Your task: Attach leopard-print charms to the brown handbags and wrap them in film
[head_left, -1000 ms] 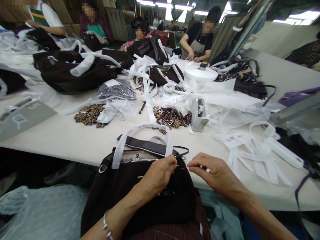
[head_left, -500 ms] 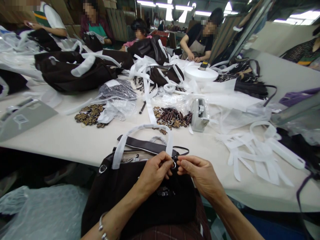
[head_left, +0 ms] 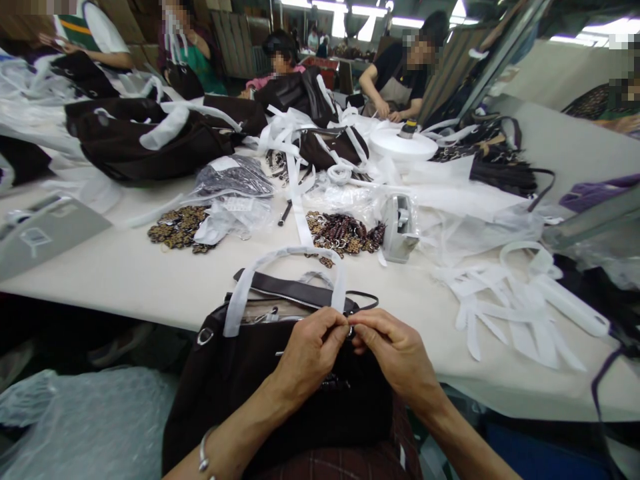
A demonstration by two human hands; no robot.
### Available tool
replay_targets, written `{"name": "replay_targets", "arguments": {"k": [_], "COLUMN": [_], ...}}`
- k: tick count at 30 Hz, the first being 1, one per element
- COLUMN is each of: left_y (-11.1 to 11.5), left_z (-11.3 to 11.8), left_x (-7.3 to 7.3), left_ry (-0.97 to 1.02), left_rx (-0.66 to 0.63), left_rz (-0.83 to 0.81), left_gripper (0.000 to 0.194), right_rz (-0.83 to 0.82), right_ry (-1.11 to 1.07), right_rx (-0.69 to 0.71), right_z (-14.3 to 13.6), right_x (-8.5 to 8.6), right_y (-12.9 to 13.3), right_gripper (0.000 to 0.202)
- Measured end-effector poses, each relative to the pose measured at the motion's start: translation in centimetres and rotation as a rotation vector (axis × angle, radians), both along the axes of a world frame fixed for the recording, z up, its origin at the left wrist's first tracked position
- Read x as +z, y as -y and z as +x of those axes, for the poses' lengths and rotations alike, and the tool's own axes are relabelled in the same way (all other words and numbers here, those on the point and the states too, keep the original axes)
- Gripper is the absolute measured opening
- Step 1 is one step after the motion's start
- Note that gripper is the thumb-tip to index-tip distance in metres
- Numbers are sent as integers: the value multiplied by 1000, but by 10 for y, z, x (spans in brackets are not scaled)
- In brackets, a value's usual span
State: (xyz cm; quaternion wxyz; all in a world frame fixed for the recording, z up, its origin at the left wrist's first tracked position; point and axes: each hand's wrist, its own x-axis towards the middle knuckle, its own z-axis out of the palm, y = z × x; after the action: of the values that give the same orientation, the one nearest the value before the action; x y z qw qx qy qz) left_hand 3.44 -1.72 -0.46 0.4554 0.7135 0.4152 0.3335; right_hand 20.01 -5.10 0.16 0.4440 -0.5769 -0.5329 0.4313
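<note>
A dark brown bag (head_left: 225, 387) with an open zip rests on my lap against the table's edge. White wrapping covers its raised handle (head_left: 280, 257). At the bag's upper right, my left hand (head_left: 317, 343) pinches something small beside a metal ring (head_left: 351, 331). My right hand (head_left: 387, 340) is closed at the same ring, its fingertips touching or nearly touching those of my left hand. The fingers hide most of what they grip. An oval metal eyelet (head_left: 205, 336) shows at the bag's upper left corner.
On the table (head_left: 150, 280) lie patterned charms (head_left: 345, 233), a grey tape dispenser (head_left: 400, 230), white strips (head_left: 500, 307) and a plastic bag of parts (head_left: 233, 180). More brown bags (head_left: 150, 147) lie behind. Bubble wrap (head_left: 95, 427) is at lower left. Several people work across the table.
My right hand has moved slightly left, closing the gap to my left hand at the ring. Across the table, a person at the back left has raised a bag's white straps.
</note>
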Motion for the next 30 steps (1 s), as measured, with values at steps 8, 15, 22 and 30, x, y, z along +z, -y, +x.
{"name": "replay_targets", "arguments": {"k": [8,15,22,30], "left_y": [1,2,4,5], "left_z": [1,1,0,-2], "left_x": [-1,-2,-5,-3], "left_ry": [-31,-13,-24,-69], "left_rx": [-19,-7,-29,-56], "left_rz": [86,106,146,196], "left_gripper": [17,16,17,17], "right_rz": [32,56,-205,-269], "right_ry": [8,97,-24,-67], "right_rx": [-36,-19,1,80], "right_z": [0,-4,3,11], "right_x": [2,6,11,21], "right_y": [3,0,-8,-9], "right_gripper": [15,15,17,17]}}
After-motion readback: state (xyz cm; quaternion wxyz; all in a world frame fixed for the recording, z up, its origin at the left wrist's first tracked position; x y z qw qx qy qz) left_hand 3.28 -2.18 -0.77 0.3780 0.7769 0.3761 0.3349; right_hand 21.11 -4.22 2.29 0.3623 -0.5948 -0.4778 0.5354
